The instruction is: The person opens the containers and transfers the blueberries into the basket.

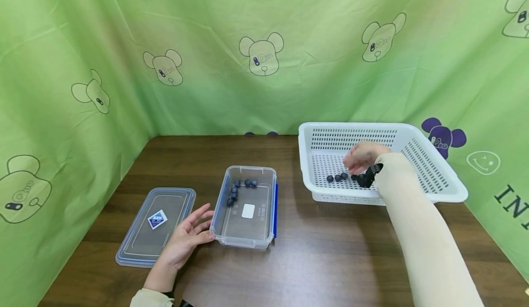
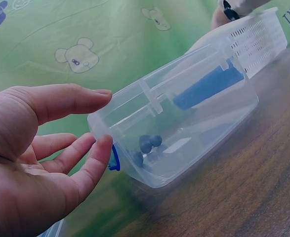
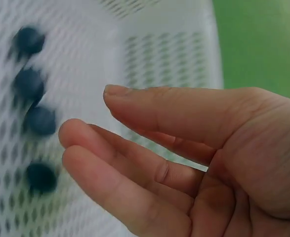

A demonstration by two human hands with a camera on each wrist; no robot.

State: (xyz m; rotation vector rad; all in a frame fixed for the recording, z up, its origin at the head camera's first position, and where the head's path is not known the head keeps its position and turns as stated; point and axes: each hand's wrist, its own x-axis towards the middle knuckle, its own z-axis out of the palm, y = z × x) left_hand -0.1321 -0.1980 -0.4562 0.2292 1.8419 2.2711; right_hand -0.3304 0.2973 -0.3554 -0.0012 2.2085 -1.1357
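**Evidently, blueberries sit in both the storage container and the basket**

Only the right wrist view looks into the right hand [image 1: 363, 155]: the thumb stands apart from the curved fingers, and nothing lies in the gap. Four blueberries [image 1: 338, 177] show there, blurred, in a loose row on the basket floor; from the head, the hand and a black wrist device [image 1: 368, 176] partly cover that spot. The left wrist view adds a blue clasp [image 2: 115, 158] hanging on the storage container [image 1: 252, 231], hidden from above, where just the blue flap [image 1: 275, 213] along its right side shows.

The container is smooth, transparent plastic, a rounded rectangle with a white square sticker [image 1: 248, 211] at its base. The basket [image 1: 425, 169], to its right and farther back, is white plastic, pierced with rows of small holes. To the container's left lies the lid [image 1: 153, 238], flat and translucent, blue-rimmed, with a diamond-shaped label [image 1: 157, 219]. Under all three is a wood-grain table [image 1: 314, 252]; behind the container hangs a creased green curtain [image 1: 206, 105] printed with mouse-eared heads.

Inside the container, a line of dark blueberries [image 1: 234, 196] bends along the left wall and into the back. The left hand [image 1: 188, 238] is at that wall's front end, fingers spread and thumb at the corner; whether every fingertip touches, I cannot tell.
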